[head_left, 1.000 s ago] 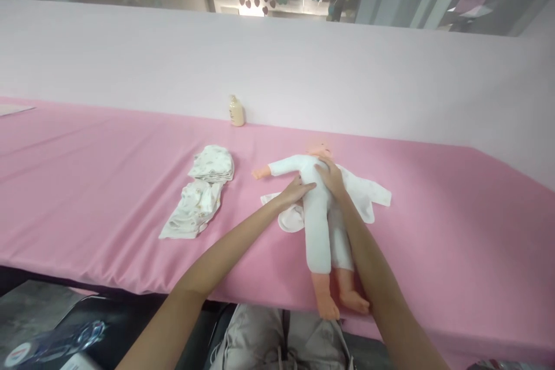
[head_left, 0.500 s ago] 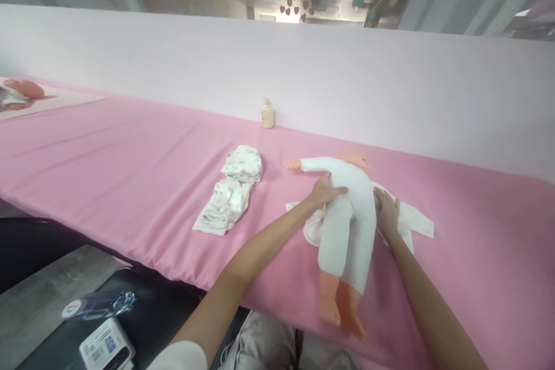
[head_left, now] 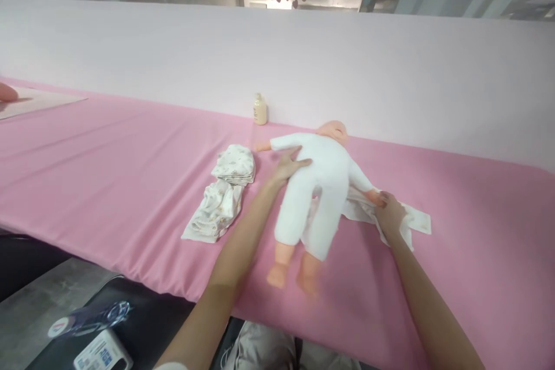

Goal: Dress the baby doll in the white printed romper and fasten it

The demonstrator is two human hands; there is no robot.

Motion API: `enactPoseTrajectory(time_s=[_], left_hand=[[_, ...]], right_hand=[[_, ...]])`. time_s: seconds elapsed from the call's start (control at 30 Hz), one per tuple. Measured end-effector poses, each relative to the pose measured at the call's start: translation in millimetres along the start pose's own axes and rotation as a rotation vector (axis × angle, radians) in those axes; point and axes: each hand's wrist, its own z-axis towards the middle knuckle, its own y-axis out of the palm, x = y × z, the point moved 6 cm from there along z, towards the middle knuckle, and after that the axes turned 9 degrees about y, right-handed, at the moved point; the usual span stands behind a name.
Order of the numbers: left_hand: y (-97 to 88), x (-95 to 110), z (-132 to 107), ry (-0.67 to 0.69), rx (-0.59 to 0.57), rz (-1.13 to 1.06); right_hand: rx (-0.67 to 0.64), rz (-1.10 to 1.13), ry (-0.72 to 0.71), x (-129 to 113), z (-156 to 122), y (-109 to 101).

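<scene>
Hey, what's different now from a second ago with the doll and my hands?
The doll has shifted left and toward the wall. Your right hand has left its body and is now at the doll's hand, over the shirt. Your left hand stays on its side; bottle and folded clothes haven't moved.

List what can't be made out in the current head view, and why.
All in the head view:
- White garment: partly covered by the doll and the right hand, so its full outline is hidden.
- Doll's feet: blurred, toes unclear.
- Bottle: lettering too small to read.
- Box: label print too small to read.
- Pinkish object: cut off by the left edge, can't identify.
</scene>
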Motion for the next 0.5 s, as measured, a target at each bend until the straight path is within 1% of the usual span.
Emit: enactPoseTrajectory(time_s=[0.1, 0.23, 0.37, 0.5], left_hand=[[-30.2, -2.0, 11.6, 0.0, 0.042, 0.024], [-61.7, -17.2, 31.3, 0.025, 0.099, -0.001], [-82.5, -30.1, 54.7, -0.002, 0.121, 0.051], [-92.5, -36.3, 76.0, -0.046, 0.119, 0.081]], right_hand=[[-0.003, 0.036, 0.04, 1.9, -0.1, -0.4], [0.006, 0.052, 0.027, 0.5, -0.6, -1.5], [0.002, 0.072, 0.02, -1.3, -0.6, -2.0], [0.003, 0.097, 0.026, -2.1, -0.6, -2.6]])
